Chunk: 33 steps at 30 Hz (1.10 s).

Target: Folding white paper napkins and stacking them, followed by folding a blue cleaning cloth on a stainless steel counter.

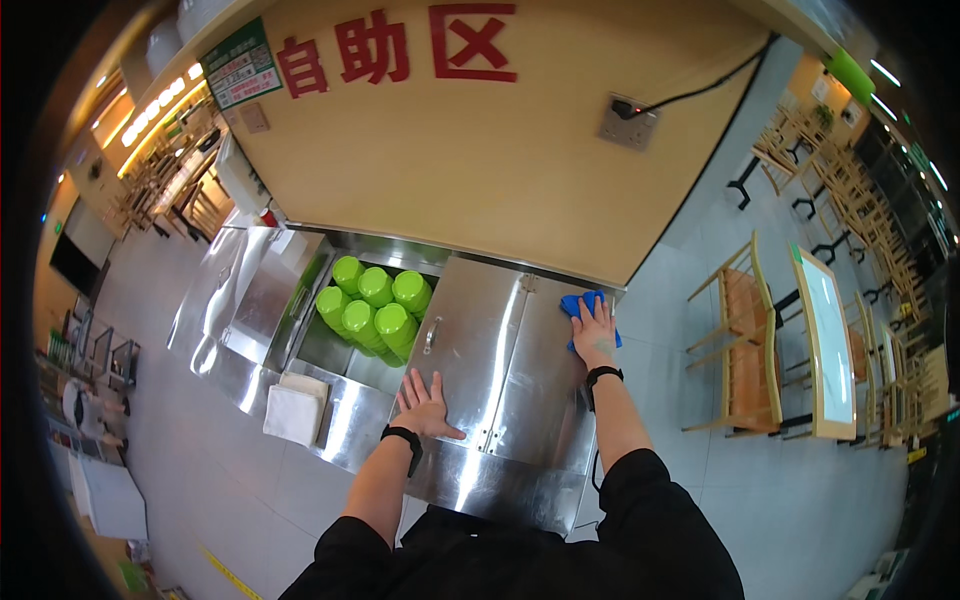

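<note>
A blue cloth (581,306) lies at the far right corner of the stainless steel cabinet top, under my right hand (595,327), which presses on it with the fingers over it. My left hand (426,409) rests with spread fingers on the hinged steel lid (469,345), near its front left corner and below the metal handle (431,335). Left of the lid, an open bin holds several stacks of bright green cups (360,319). Folded white cloths (295,409) lie on the steel front edge, left of my left hand.
A tan wall panel (465,150) with red lettering and a wall socket (628,121) with a black plug stands behind the counter. Wooden chairs (750,337) and a table (825,337) are at right. A person (94,409) is at far left.
</note>
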Available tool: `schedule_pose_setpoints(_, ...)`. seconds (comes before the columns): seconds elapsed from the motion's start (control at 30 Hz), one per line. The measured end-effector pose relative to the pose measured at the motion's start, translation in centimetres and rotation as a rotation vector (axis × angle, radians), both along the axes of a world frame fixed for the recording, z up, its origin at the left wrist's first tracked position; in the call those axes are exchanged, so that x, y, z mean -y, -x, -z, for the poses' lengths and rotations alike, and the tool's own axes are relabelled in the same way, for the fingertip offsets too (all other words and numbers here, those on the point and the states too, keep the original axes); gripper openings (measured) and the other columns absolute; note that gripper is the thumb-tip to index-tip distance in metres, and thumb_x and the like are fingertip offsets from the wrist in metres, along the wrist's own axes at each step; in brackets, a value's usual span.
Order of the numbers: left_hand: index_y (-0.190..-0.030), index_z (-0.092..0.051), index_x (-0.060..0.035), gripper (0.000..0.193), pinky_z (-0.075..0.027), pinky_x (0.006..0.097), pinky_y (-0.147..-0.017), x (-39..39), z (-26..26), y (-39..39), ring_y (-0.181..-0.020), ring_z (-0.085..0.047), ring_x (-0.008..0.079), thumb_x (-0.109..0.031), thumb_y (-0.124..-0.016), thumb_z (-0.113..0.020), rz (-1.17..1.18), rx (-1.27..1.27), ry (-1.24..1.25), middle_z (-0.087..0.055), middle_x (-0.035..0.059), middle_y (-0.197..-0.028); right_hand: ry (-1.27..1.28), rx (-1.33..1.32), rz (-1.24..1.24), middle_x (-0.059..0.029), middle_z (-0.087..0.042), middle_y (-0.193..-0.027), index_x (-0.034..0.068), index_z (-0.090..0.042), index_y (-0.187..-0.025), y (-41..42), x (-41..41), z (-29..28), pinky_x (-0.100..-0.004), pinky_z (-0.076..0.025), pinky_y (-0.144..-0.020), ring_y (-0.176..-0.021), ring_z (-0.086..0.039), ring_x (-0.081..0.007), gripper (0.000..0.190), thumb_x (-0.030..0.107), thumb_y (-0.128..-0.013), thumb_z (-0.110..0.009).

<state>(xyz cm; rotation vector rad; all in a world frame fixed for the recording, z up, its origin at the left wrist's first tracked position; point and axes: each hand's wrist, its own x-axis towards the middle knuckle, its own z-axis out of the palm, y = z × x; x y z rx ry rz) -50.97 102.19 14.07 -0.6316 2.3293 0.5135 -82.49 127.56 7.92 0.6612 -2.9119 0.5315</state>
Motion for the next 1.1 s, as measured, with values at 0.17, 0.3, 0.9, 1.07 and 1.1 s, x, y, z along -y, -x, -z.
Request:
schedule_pose_setpoints(0.17,-0.156,0.025,-0.0038,0.159,0.007,0.0667,-0.117,-0.6,-0.7,0.6,-0.144,0.031,0.0555,-0.066,-0.062,-0.087,0.025,0.042,0.013,0.033,0.0418,-0.152,0.01,0.048,0.056,-0.0154,-0.031,-0.164,0.028,-0.05,-0.15,-6.9,-2.9,-0.9,-0.0641,-0.027,-0.116,-0.151,-0.027,-0.0387,0.053,0.04,-0.098,-0.057)
schedule_pose_setpoints(0.3,-0.155,0.027,-0.0035,0.161,0.007,0.0661,-0.117,-0.7,-1.3,0.1,-0.144,0.032,0.0546,-0.066,-0.061,-0.087,0.007,0.031,-0.012,0.034,0.0414,-0.152,0.104,0.008,0.002,-0.0198,-0.035,-0.161,0.024,-0.053,-0.148,-15.0,-5.8,-0.8,-0.0563,-0.031,-0.118,-0.148,-0.029,-0.0448,0.052,0.036,-0.098,-0.06)
schedule_pose_setpoints(0.9,-0.153,0.032,-0.0052,0.163,0.008,0.0647,-0.117,-0.6,-1.5,0.3,-0.144,0.033,0.0524,-0.068,-0.06,-0.087,-0.004,0.07,-0.028,0.035,0.0391,-0.153,0.227,0.082,0.013,-0.0233,-0.036,-0.159,0.015,-0.054,-0.146,-29.4,-11.3,-1.7,-0.0503,-0.035,-0.117,-0.145,-0.033,-0.0494,0.05,0.024,-0.098,-0.063)
schedule_pose_setpoints(1.07,-0.152,0.031,-0.0018,0.165,0.005,0.0663,-0.117,-0.6,-1.3,0.5,-0.143,0.032,0.0548,-0.073,-0.059,-0.085,0.018,0.087,-0.008,0.035,0.041,-0.152,0.24,0.086,-0.003,-0.0257,-0.036,-0.158,0.014,-0.053,-0.146,-26.3,-10.6,-1.0,-0.0532,-0.035,-0.117,-0.142,-0.033,-0.0547,0.051,0.022,-0.097,-0.063)
schedule_pose_setpoints(1.1,-0.153,0.031,-0.0025,0.164,0.006,0.0662,-0.117,-0.5,-1.4,0.5,-0.143,0.033,0.0547,-0.071,-0.06,-0.085,0.018,0.084,-0.015,0.035,0.0409,-0.151,0.245,0.082,-0.003,-0.0257,-0.036,-0.157,0.014,-0.053,-0.146,-25.3,-10.4,-0.7,-0.0533,-0.035,-0.117,-0.141,-0.034,-0.055,0.051,0.021,-0.096,-0.064)
